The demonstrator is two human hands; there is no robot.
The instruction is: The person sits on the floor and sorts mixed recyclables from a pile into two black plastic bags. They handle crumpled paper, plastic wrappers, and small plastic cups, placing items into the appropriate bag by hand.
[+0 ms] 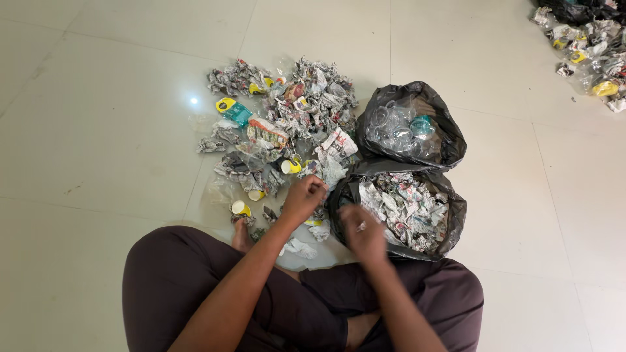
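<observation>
Two black bags sit on the tiled floor [98, 130] in front of a person sitting cross-legged. The near bag [339, 199] is full of crumpled newspaper, and the far bag [430, 98], touching it just behind, holds clear plastic cups and bottles.

To the left of the bags there's a big messy pile of crumpled newspaper [306, 98], mixed with small yellow paper cups [290, 167], a teal wrapper [238, 114] and some clear plastic film.

The left hand [304, 195] is curled at the near edge of that pile, fingers bunched together on a scrap of paper, right beside the rim of the near bag. Can't quite make out how much it's actually got hold of.

The right hand [364, 233] is blurry, hanging over the near edge of the newspaper bag. There's a ring on one finger, but honestly I can't tell whether the fingers are spread or closed, or if anything's in them.

Another yellow cup [240, 208] lies by the person's bare foot [242, 236]. A second heap of rubbish [590, 49] sits well apart in the far right corner.
</observation>
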